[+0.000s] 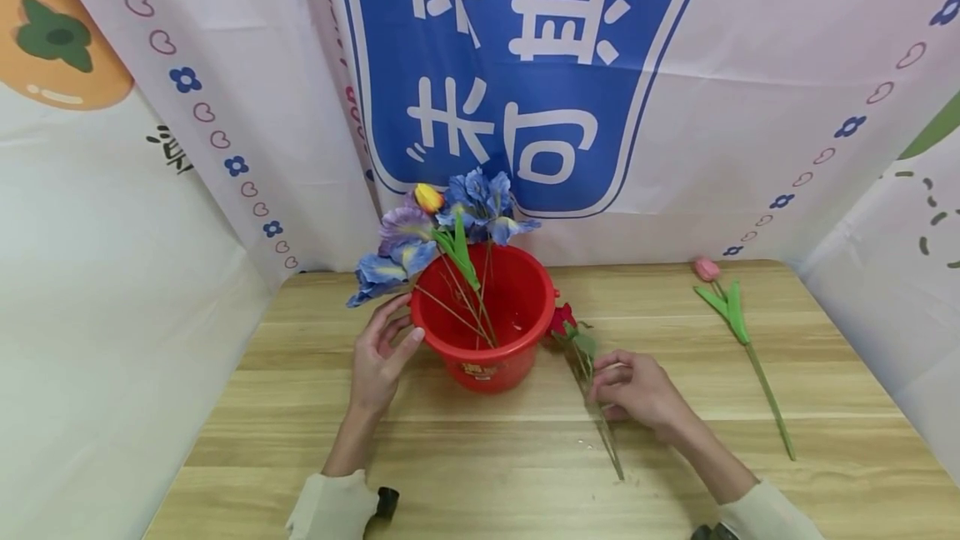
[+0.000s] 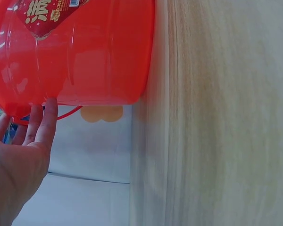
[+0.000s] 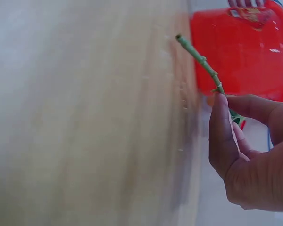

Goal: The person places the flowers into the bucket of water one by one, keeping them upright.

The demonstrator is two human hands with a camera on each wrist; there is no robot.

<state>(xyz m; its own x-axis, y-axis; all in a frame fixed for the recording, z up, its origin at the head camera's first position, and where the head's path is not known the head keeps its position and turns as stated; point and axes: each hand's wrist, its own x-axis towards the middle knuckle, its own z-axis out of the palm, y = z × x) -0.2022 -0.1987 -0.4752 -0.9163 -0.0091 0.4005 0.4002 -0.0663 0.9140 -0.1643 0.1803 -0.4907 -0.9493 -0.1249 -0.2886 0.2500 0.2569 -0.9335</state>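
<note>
A red bucket stands upright on the table with artificial flowers leaning in it: blue irises, a purple bloom and a yellow-orange tulip. My left hand rests against the bucket's left side near the rim, its fingers fairly straight in the left wrist view. Right of the bucket, my right hand pinches the green stem of a red rose between thumb and fingers. The bloom points toward the bucket. In the right wrist view the cut stem end sticks out past the fingertips.
A pink tulip with green leaves lies on the right part of the wooden table. Behind the table hangs a white cloth with a blue printed sign. The bucket's thin red handle hangs at its side.
</note>
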